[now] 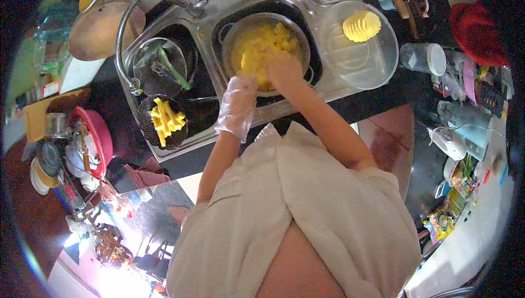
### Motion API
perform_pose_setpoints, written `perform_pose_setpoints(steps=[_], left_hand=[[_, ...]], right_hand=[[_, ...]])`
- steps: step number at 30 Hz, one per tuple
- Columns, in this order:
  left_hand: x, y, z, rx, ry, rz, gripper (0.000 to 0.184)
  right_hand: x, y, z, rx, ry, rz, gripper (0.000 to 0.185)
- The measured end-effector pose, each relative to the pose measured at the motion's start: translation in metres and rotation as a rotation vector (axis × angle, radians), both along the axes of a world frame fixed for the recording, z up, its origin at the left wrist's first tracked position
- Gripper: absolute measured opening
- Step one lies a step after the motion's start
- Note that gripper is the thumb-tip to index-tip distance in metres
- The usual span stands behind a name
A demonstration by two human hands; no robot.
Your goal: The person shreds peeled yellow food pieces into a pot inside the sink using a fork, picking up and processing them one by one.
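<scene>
A round metal pot (225,52) sits in the right sink basin with many yellow pineapple pieces (273,34) in it. Over its near edge, my left hand (240,93), in a clear plastic glove, is closed on a larger yellow pineapple piece (252,64). My bare right hand (284,71) is just to the right, above the pot, its fingers curled and blurred; what they hold, if anything, is hidden. A peeled pineapple (361,26) with spiral grooves lies on a clear round plastic tray (377,65) at the right. Yellow pineapple strips (165,118) fill a small dark basket (146,128) at the left.
A bowl (143,71) with a green-handled utensil (174,68) stands in the left basin, under the curved faucet (123,41). A round wooden board (104,27) leans behind. A pink basin (98,139) is at left; a clear jar (421,58) stands at right.
</scene>
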State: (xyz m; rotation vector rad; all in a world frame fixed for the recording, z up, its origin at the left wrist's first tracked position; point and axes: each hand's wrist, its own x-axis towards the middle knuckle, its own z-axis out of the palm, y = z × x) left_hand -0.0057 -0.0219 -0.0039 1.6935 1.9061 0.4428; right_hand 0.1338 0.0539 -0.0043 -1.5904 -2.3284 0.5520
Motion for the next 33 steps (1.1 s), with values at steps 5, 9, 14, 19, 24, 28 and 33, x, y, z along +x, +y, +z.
perform_pose_setpoints(steps=[5, 9, 14, 19, 24, 28, 33], left_hand=[[0.002, 0.018, 0.007, 0.104, 0.346, -0.295, 0.012], [0.005, 0.019, 0.024, 0.083, 0.158, -0.246, 0.011], [0.012, 0.031, 0.011, -0.048, 0.449, -0.308, 0.009], [0.008, 0.027, 0.006, 0.047, 0.534, -0.475, 0.012], [0.009, 0.026, -0.003, 0.077, 0.391, -0.290, 0.010], [0.015, 0.028, 0.012, 0.038, 0.700, -0.476, 0.011], [0.004, 0.028, -0.014, 0.064, 0.512, -0.357, 0.011]], right_hand=[[-0.012, -0.006, -0.010, -0.008, -0.041, 0.031, 0.029], [0.002, 0.005, 0.010, -0.112, 0.130, -0.058, 0.026], [-0.008, 0.000, 0.002, -0.138, -0.061, 0.095, 0.025], [0.003, 0.005, -0.006, -0.026, 0.037, 0.042, 0.027], [-0.008, -0.009, -0.002, -0.203, -0.056, 0.082, 0.023], [0.007, 0.006, 0.006, -0.060, 0.149, 0.075, 0.022], [-0.008, -0.012, 0.002, -0.184, -0.043, 0.093, 0.023]])
